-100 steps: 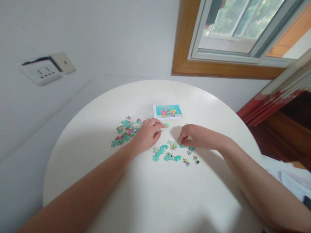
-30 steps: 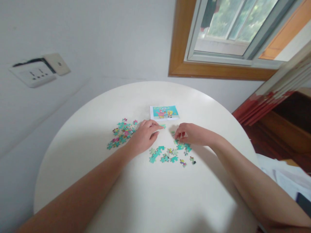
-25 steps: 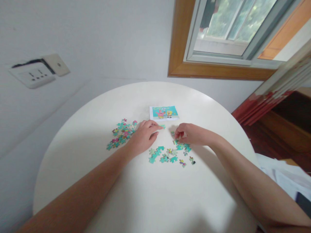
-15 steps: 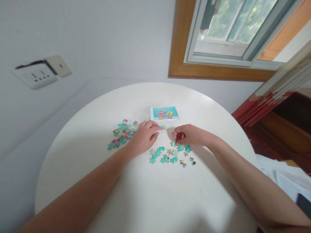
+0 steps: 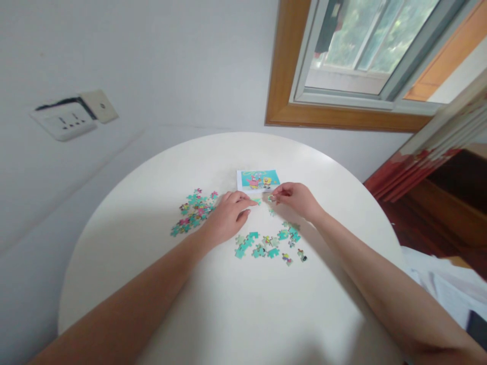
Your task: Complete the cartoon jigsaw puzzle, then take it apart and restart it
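Note:
My right hand (image 5: 299, 200) pinches a small puzzle piece (image 5: 271, 198) between thumb and fingertips, just in front of the picture card. My left hand (image 5: 230, 215) rests on the table with its thumb apart from its fingers; the index fingertip touches a turquoise puzzle piece (image 5: 257, 202). Beside the left hand lies a heap of mixed puzzle pieces (image 5: 194, 213), partly covered by that hand. Nearer to me is a looser group of turquoise and yellowish pieces (image 5: 262, 249). One pale green piece (image 5: 271, 212) lies below the right fingertips.
Behind the hands, a picture card (image 5: 261, 181) with two cartoon figures lies on the round white table (image 5: 228, 304). A wall with a socket (image 5: 68, 120) stands at the left, a wood-framed window (image 5: 350, 119) at the back right. Papers (image 5: 441, 279) are at the lower right.
My right hand has moved up and away from the loose pieces with a puzzle piece in its fingertips, closer to the card. The left hand has stayed nearly in place.

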`<state>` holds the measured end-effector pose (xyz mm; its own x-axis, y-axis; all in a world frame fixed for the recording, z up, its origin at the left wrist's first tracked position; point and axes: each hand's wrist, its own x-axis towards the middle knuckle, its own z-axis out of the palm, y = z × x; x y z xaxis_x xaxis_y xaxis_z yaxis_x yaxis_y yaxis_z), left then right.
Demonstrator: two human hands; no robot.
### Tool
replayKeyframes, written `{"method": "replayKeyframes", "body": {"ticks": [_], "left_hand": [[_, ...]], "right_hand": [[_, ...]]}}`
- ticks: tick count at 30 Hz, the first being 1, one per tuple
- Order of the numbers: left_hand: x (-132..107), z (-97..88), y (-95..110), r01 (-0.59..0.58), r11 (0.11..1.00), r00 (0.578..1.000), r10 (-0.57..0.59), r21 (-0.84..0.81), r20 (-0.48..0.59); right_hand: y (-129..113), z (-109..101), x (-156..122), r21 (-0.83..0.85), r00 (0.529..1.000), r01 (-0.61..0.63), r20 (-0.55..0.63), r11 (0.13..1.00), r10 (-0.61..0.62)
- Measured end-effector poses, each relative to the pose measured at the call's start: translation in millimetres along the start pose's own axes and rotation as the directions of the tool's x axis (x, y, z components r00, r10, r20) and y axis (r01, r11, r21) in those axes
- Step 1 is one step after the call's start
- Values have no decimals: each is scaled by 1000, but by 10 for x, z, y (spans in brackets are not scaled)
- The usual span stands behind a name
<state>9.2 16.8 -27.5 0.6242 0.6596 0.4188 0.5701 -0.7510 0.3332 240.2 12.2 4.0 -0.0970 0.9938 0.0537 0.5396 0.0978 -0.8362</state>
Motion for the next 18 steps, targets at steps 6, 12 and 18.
{"method": "replayKeyframes", "body": {"ticks": [6, 12, 18], "left_hand": [[5, -1, 6, 7, 1000, 1000, -8, 18, 8], [2, 0, 16, 19, 1000, 1000, -19, 8, 15], [2, 3, 9, 12, 1000, 1000, -12, 12, 10]], "right_hand": [[58, 249, 134, -194, 995, 23, -86, 981, -41], [15, 267, 80, -229, 996, -5, -89, 973, -15], [-17, 260, 71, -311, 993, 26, -99, 950, -60]]}}
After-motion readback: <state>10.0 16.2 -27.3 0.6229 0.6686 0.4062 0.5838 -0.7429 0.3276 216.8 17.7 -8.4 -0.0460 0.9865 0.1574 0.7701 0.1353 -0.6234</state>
